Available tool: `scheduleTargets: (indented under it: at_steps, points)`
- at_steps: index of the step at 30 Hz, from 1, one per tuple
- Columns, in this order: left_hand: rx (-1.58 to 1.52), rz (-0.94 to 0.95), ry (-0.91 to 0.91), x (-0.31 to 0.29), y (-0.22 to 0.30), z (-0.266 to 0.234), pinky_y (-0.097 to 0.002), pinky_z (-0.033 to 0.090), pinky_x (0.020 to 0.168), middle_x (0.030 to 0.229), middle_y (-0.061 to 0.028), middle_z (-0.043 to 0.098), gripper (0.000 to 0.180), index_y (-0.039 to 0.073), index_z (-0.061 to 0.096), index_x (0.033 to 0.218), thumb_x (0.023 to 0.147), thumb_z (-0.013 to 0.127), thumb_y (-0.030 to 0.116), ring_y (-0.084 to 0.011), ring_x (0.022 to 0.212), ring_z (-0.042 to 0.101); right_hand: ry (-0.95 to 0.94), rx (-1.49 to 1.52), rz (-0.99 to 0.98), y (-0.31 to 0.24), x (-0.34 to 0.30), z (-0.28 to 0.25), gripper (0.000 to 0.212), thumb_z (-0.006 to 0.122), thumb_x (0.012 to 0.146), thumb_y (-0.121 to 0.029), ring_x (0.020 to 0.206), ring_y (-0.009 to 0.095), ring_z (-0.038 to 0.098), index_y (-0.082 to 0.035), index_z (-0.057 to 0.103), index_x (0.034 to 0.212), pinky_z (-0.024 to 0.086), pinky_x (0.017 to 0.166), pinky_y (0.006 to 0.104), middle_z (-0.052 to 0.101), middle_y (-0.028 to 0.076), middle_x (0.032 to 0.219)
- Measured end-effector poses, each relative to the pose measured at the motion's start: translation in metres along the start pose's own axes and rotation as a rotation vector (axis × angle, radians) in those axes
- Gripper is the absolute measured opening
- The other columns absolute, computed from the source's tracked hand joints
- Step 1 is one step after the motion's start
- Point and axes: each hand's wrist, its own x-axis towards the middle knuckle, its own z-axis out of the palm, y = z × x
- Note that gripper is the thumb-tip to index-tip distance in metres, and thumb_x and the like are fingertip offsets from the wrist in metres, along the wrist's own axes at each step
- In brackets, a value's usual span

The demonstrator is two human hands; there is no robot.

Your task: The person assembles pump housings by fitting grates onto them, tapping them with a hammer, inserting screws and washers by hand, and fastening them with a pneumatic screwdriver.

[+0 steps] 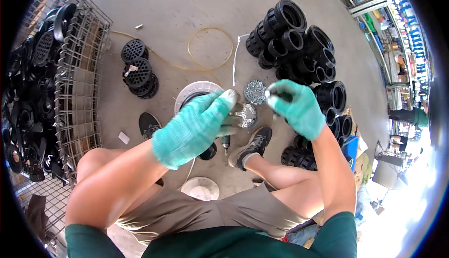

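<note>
My left hand (196,124), in a green knit glove, is in the middle with thumb and fingers curled together; whatever they hold is hidden. To the right, my right hand (298,107) wears a matching glove and has its fingertips pinched; anything between them is too small to name. Between the hands stands a round container of small metal screws (255,92). Nearer me is a second round container of pale metal pieces (248,116), partly covered by my left fingers. Behind my left hand shows a white round tub (184,97) with a black ring-shaped part (192,96) inside.
At left, a wire cage (79,71) is full of black parts. Perforated black discs (139,73) are stacked beside it. Black pipe fittings (299,43) are piled at right. A yellow hose (232,47) coils on the floor. A driver tool (226,142) and white disc (200,188) lie near my feet.
</note>
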Motion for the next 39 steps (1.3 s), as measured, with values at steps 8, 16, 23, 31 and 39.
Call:
scheduleTargets:
  at_steps: [8,16,23,31,39]
  points:
    - [-0.427,-0.192,-0.175,0.008,-0.015,0.012,-0.0499,0.050,0.104,0.121,-0.0156,0.064,0.049,0.002,0.058,0.127,0.104,0.052,0.045,-0.0347,0.113,0.064,0.139,-0.507,-0.557,-0.024,-0.052,0.042,0.022,0.078,0.083,-0.006,0.081,0.024,0.069,-0.005,0.074,0.105,0.055,0.070,0.0308,0.071,0.011,0.095]
    - [-0.382,-0.162,-0.186,-0.002,-0.011,0.003,-0.0472,0.052,0.100,0.126,-0.0205,0.064,0.045,-0.003,0.057,0.131,0.103,0.056,0.033,-0.0361,0.116,0.064,0.045,-0.010,-0.134,-0.025,-0.056,0.042,0.022,0.068,0.097,-0.012,0.084,0.012,0.069,-0.001,0.072,0.116,0.057,0.075,0.0280,0.077,0.012,0.100]
    - [-0.266,-0.056,-0.214,-0.004,-0.007,-0.001,-0.0430,0.053,0.101,0.125,-0.0171,0.065,0.038,-0.002,0.056,0.134,0.100,0.060,0.014,-0.0306,0.116,0.065,0.158,0.280,-0.046,-0.010,-0.047,0.025,0.019,0.065,0.099,-0.012,0.072,0.005,0.062,-0.001,0.065,0.115,0.050,0.060,0.0213,0.071,0.004,0.084]
    - [0.030,0.016,-0.155,-0.004,-0.004,-0.002,-0.0318,0.058,0.092,0.116,-0.0110,0.068,0.033,-0.001,0.059,0.130,0.100,0.063,0.011,-0.0188,0.105,0.068,0.211,-0.154,0.108,0.087,-0.009,-0.002,0.025,0.074,0.093,-0.016,0.069,0.008,0.059,-0.003,0.068,0.112,0.050,0.061,0.0256,0.070,0.003,0.085]
    - [-0.128,0.180,-0.083,-0.007,-0.009,-0.014,-0.0350,0.057,0.098,0.118,-0.0118,0.068,0.034,-0.002,0.060,0.127,0.096,0.068,0.007,-0.0208,0.109,0.069,0.295,-0.434,0.154,0.141,0.008,-0.010,0.032,0.069,0.094,-0.023,0.068,0.017,0.068,-0.004,0.068,0.120,0.055,0.064,0.0327,0.074,0.012,0.093]
